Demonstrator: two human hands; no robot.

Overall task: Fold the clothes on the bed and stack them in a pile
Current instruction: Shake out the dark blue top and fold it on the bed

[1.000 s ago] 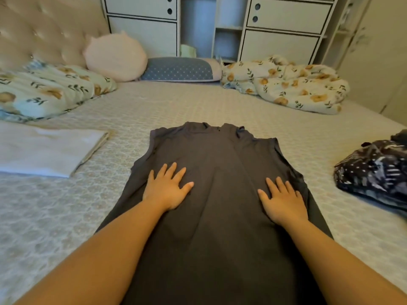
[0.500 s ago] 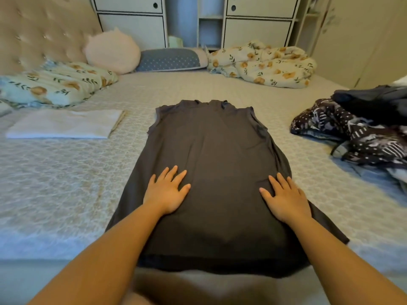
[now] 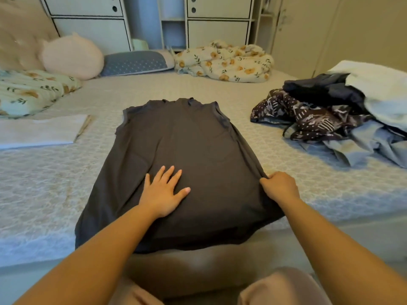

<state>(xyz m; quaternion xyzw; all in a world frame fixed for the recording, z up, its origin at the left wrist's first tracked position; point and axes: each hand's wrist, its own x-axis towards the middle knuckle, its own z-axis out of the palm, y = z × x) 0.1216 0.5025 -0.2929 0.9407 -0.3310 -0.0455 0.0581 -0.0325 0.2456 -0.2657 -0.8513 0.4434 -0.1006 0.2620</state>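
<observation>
Dark sleeveless top (image 3: 176, 164) flat on bed (image 3: 286, 164), long axis running straight away from person, hem nearest; left hand (image 3: 164, 193) spread flat on lower middle, right hand (image 3: 278, 187) pinching right side edge, nearer for lengthwise fold toward left

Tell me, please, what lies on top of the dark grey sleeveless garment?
The left hand rests flat on the dark grey sleeveless garment; the right hand grips its edge, fingers hidden.
</observation>
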